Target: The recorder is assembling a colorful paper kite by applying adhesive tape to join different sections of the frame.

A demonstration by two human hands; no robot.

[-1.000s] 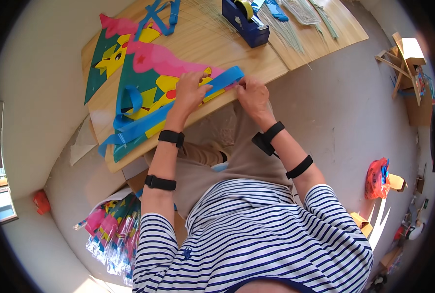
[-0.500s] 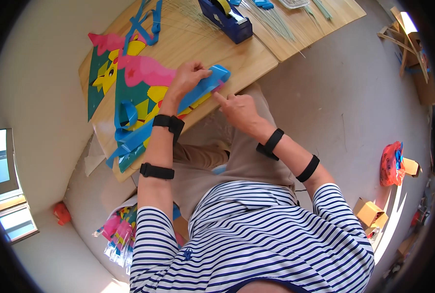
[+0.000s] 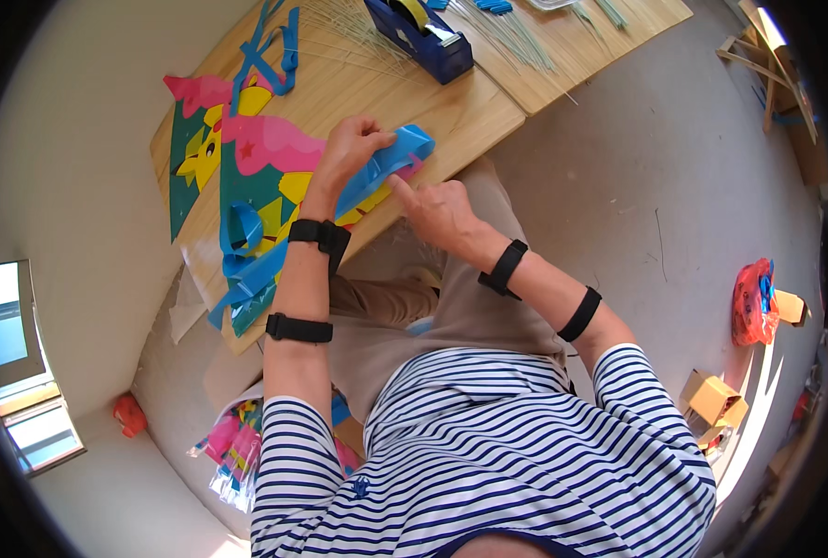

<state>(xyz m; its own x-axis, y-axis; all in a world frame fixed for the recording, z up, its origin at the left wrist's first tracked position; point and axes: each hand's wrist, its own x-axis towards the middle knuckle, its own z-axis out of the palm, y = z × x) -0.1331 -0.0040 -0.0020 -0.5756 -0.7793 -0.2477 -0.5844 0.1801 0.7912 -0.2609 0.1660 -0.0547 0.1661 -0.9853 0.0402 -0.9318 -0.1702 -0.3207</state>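
Observation:
A colourful kite (image 3: 246,167) in green, pink and yellow lies flat on the wooden table (image 3: 432,112). My left hand (image 3: 347,153) pinches a blue ribbon strip (image 3: 390,158) at the kite's near corner, lifting its end. My right hand (image 3: 437,209) sits just below, its forefinger pointing up against the ribbon and the kite's edge. More of the blue ribbon (image 3: 242,260) loops along the kite's left edge and off the table.
A dark blue tape dispenser (image 3: 423,33) stands at the far side of the table beside thin sticks (image 3: 507,28). Packets of bright kites (image 3: 232,446) lie on the floor at lower left. Small cardboard boxes (image 3: 711,400) and a red bag (image 3: 753,302) are at right.
My left hand has raised the ribbon end higher at the kite's corner. My right hand has let go of the strip and dropped below it, forefinger pointing up.

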